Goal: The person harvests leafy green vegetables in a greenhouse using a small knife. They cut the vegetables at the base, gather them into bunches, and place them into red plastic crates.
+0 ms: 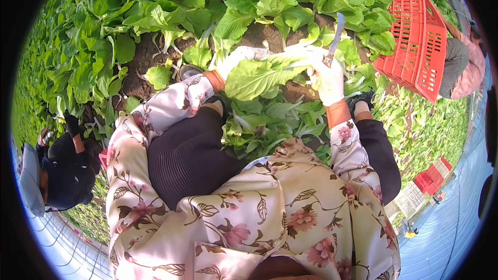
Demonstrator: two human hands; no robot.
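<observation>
My left hand point(243, 56), in a pale glove, is around a leafy green plant point(255, 79), whose broad leaves hang in front of part of the glove. The white stem end of this plant points right, to my right hand point(327, 79). That hand, also gloved, is closed on the handle of a knife point(337, 33), whose blade stands up and away from me. Its fingers are at the stem end of the plant; whether they touch it is washed out by glare. Below, between my legs, loose leaves point(272, 118) lie in a pile on the soil.
Rows of leafy greens point(171, 4) grow from brown soil ahead. A red plastic crate point(418, 46) is at the right, beside a person point(467, 62). Another person point(66, 171) in dark clothes and a cap crouches at the left. More crates point(432, 177) stand at the lower right.
</observation>
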